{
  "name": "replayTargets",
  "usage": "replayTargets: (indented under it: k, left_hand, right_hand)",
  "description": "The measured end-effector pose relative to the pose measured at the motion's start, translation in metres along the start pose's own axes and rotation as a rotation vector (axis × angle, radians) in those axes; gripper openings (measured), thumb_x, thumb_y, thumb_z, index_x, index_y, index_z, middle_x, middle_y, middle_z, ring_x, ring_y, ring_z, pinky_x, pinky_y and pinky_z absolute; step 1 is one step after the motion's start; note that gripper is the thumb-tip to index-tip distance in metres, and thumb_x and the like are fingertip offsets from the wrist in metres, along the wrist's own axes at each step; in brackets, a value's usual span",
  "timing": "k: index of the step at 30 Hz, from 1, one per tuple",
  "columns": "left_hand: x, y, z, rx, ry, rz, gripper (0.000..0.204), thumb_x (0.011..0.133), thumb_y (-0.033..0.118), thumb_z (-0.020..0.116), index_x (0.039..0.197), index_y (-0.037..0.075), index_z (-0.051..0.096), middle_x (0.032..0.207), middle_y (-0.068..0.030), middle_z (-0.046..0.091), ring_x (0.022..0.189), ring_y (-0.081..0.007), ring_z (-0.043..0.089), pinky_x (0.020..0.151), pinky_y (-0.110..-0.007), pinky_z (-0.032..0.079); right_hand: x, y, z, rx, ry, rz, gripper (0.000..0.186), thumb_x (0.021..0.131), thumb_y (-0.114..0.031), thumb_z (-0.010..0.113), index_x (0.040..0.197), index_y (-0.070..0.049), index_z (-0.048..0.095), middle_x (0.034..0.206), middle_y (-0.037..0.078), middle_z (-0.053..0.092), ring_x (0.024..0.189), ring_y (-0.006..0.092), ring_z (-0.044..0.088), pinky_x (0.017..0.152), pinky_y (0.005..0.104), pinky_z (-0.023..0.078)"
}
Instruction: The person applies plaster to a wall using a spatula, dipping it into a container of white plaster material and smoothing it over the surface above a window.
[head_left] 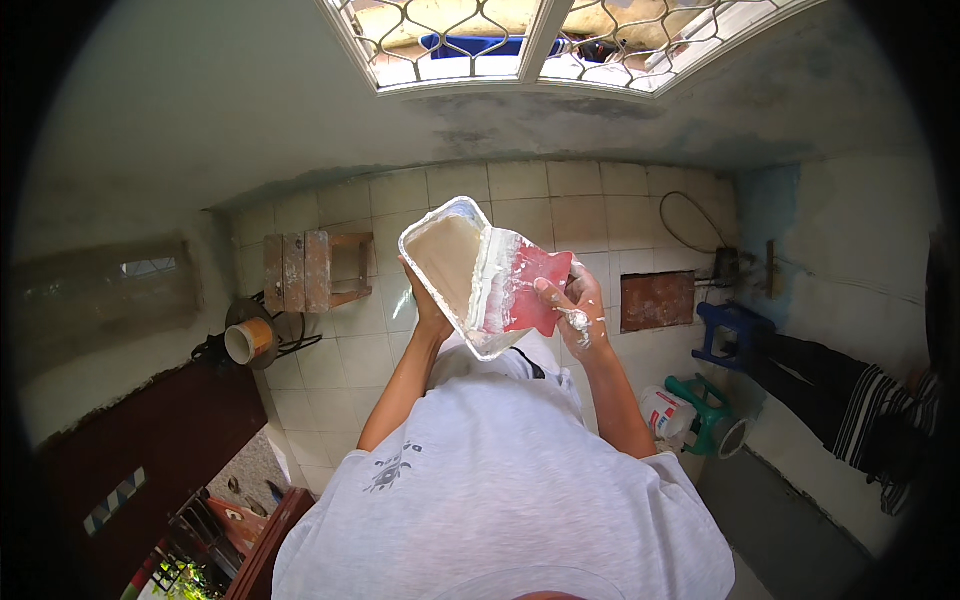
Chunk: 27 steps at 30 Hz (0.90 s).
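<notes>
In front of my chest is a rectangular white tub (pixel 405 243), tilted and smeared along its rim, with a beige-grey layer inside. My left hand (pixel 430 308) holds it by its left side, with most of the fingers hidden behind the wall. Between thumb and fingers, my right hand (pixel 584 312) grips a red spreader (pixel 535 285) by its wavy-edged end. A thick band of white putty (pixel 490 272) covers the spreader's far edge, which lies over the tub's right side. White putty also sticks to my right thumb and fingers.
A spattered wooden stool (pixel 305 272) stands left on the tiled floor (pixel 515 180). Nearby is a bucket (pixel 250 340). To the right are a blue stool (pixel 722 335), a green stool (pixel 712 410), a white bucket (pixel 665 412) and a cable (pixel 690 205). Dark clothing (pixel 825 385) hangs beyond.
</notes>
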<state>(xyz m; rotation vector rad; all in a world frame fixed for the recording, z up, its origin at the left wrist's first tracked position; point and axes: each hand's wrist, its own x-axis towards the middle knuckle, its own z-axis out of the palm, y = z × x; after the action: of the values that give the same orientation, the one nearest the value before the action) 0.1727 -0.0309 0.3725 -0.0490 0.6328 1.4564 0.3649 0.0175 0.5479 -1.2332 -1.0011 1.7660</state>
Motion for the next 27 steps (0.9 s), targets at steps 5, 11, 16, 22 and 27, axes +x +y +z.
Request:
replayTargets:
  k: [5,11,16,22,27]
  left_hand:
    - [-0.006,-0.008,-0.014,0.014,0.024,0.019,0.088,0.091,0.079,0.023,0.152,0.016,0.031,0.149,-0.0077,0.042,0.134,-0.0251,0.046,0.111,-0.041,0.041]
    - [0.004,0.012,-0.034,-0.022,0.034,0.066,0.088,0.092,0.078,0.022,0.151,0.014,0.034,0.149,-0.0088,0.043,0.134,-0.0245,0.045,0.11,-0.04,0.041]
    - [0.003,0.017,-0.056,-0.017,0.17,0.04,0.089,0.092,0.079,0.02,0.15,0.014,0.034,0.147,-0.0092,0.044,0.134,-0.0241,0.046,0.11,-0.04,0.041]
    - [0.017,-0.01,-0.123,0.015,0.301,0.047,0.092,0.09,0.082,0.019,0.151,0.014,0.033,0.146,-0.0087,0.044,0.132,-0.0239,0.046,0.109,-0.04,0.041]
    - [0.039,-0.06,-0.203,-0.121,0.408,0.077,0.074,0.097,0.065,0.031,0.147,0.012,0.035,0.14,-0.0087,0.048,0.126,-0.0226,0.05,0.103,-0.039,0.047]
  right_hand:
    - [0.005,0.006,0.006,0.036,-0.049,0.119,0.033,0.09,-0.014,0.073,0.114,0.002,0.057,0.106,0.009,0.066,0.096,0.013,0.063,0.089,0.0312,0.051]
    - [0.022,0.016,0.029,0.17,-0.026,0.176,0.025,0.093,-0.014,0.068,0.111,0.002,0.06,0.107,0.009,0.067,0.098,0.0131,0.063,0.092,0.0328,0.052]
    - [0.039,0.034,0.036,0.338,0.012,0.321,0.033,0.093,-0.01,0.064,0.122,0.001,0.054,0.119,0.01,0.063,0.112,0.019,0.062,0.102,0.0371,0.049]
    - [0.101,0.095,0.006,0.449,0.038,0.46,0.041,0.091,-0.008,0.061,0.131,0.0,0.051,0.127,0.008,0.061,0.12,0.0202,0.059,0.109,0.0378,0.044]
    - [0.198,0.185,-0.055,0.513,0.069,0.488,0.03,0.094,-0.005,0.058,0.124,-0.001,0.056,0.123,0.01,0.064,0.117,0.0217,0.061,0.106,0.0379,0.047]
